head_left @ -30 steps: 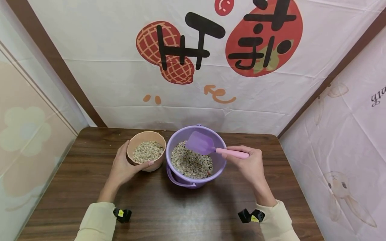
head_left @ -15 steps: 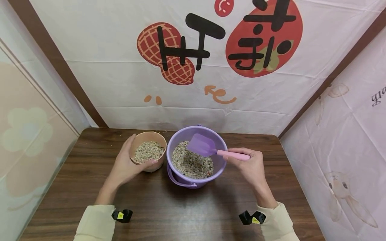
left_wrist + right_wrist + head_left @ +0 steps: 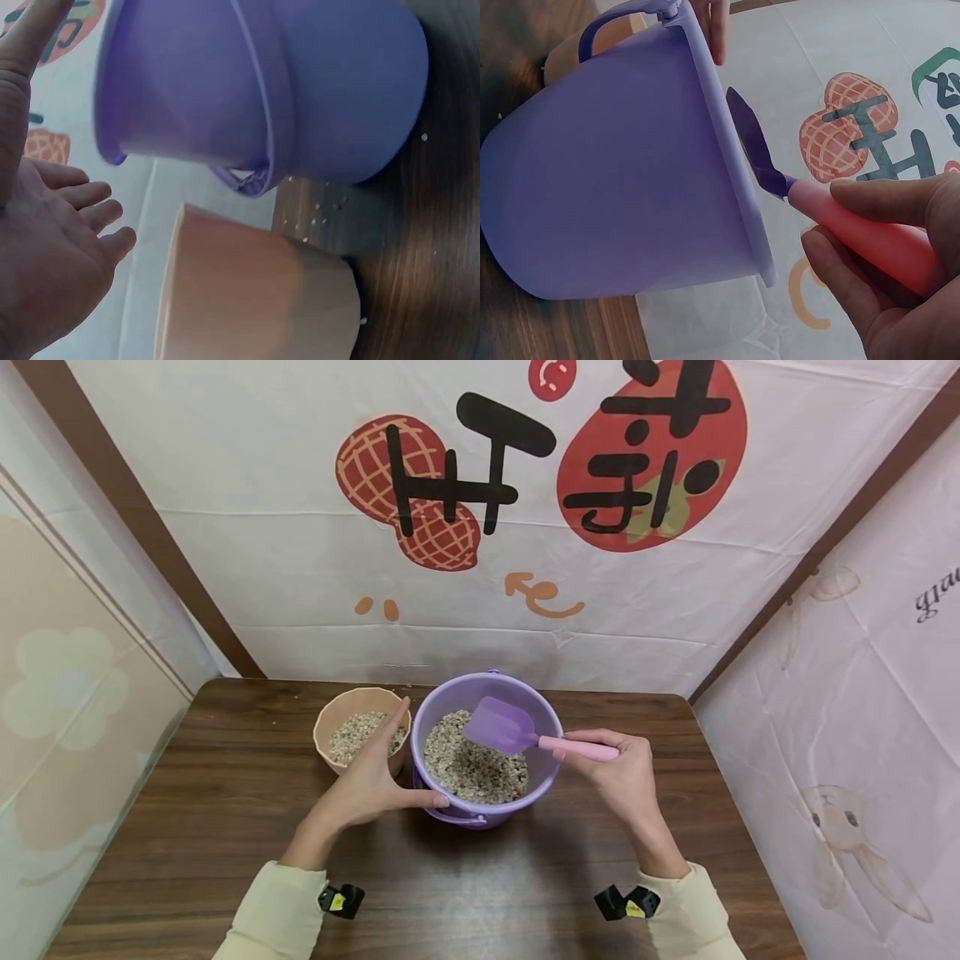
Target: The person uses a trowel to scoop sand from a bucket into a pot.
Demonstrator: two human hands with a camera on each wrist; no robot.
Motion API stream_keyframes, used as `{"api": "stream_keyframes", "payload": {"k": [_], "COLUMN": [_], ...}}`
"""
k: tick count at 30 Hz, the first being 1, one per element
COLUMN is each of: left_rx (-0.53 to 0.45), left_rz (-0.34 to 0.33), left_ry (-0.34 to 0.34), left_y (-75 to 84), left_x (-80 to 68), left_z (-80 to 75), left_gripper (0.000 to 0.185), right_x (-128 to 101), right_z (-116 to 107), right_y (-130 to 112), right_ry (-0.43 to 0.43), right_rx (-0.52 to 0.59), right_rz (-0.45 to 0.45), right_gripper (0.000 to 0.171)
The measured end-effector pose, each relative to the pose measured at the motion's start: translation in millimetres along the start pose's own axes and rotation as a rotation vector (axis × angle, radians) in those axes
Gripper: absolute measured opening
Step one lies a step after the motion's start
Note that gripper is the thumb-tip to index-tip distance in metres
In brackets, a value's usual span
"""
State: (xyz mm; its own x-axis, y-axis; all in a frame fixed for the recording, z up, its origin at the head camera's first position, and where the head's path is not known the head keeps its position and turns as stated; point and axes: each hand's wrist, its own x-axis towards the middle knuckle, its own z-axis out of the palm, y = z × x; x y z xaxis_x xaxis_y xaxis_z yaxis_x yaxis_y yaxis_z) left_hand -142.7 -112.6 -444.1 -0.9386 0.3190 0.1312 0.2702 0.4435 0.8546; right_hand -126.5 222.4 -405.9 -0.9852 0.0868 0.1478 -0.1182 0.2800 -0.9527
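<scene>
My right hand (image 3: pixel 618 777) grips the pink handle of a toy shovel (image 3: pixel 501 727), whose purple blade hangs over a purple bucket (image 3: pixel 551 781). Fine pale gravel (image 3: pixel 472 768) covers the inside of that bucket. In the right wrist view, thumb and fingers wrap the handle (image 3: pixel 862 232) beside the bucket rim. To the left stands a peach pot (image 3: pixel 330 718), also with gravel in it. My left hand (image 3: pixel 367 789) is spread over the pot's near right side, its thumb reaching to the bucket's rim. In the left wrist view its fingers (image 3: pixel 82 195) are extended, holding nothing.
The bucket's purple handle (image 3: pixel 453 818) hangs down at its front. Several loose grains (image 3: pixel 322 214) lie on the brown wooden table (image 3: pixel 465 893) between pot and bucket. A white printed cloth (image 3: pixel 480 643) rises behind the table, with another cloth (image 3: pixel 847 760) on the right.
My left hand has let go of the pot's left side and moved right, toward the bucket. The right hand and shovel have stayed nearly still over the bucket.
</scene>
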Motion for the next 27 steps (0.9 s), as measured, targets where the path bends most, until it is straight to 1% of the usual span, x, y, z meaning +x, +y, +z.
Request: {"api": "stream_keyframes", "payload": {"k": [5,8,11,16,20,23,27], "left_rx": [0.049,0.066,0.071,0.05,0.046,0.048,0.052], "left_rz": [0.015,0.009,-0.001,-0.015,-0.028,-0.036,-0.04], "left_ry": [-0.008,-0.009,-0.014,-0.022,-0.026,-0.029,-0.029], "left_y": [-0.8,-0.1,0.6,1.2,0.8,0.1,-0.3], "left_x": [4.0,5.4,6.5,7.1,6.9,7.0,7.1], "left_z": [8.1,10.9,12.8,14.0,13.9,13.8,13.7], "left_gripper": [0.147,0.149,0.151,0.152,0.152,0.152,0.153], "right_x": [-0.7,-1.1,-1.6,-1.6,0.9,3.9,8.0], "right_z": [-0.3,-0.4,-0.6,-1.9,-6.0,-10.4,-15.4], "right_y": [0.9,0.6,0.1,-1.3,-3.9,-7.4,-14.5], "right_ry": [-0.004,-0.004,-0.005,-0.024,-0.041,-0.056,-0.119], "right_rx": [-0.017,-0.028,-0.037,-0.062,-0.148,-0.247,-0.371], "right_rz": [0.009,0.011,0.013,0.001,-0.031,-0.064,-0.111], "right_gripper": [0.035,0.035,0.034,0.032,0.029,0.028,0.022]}}
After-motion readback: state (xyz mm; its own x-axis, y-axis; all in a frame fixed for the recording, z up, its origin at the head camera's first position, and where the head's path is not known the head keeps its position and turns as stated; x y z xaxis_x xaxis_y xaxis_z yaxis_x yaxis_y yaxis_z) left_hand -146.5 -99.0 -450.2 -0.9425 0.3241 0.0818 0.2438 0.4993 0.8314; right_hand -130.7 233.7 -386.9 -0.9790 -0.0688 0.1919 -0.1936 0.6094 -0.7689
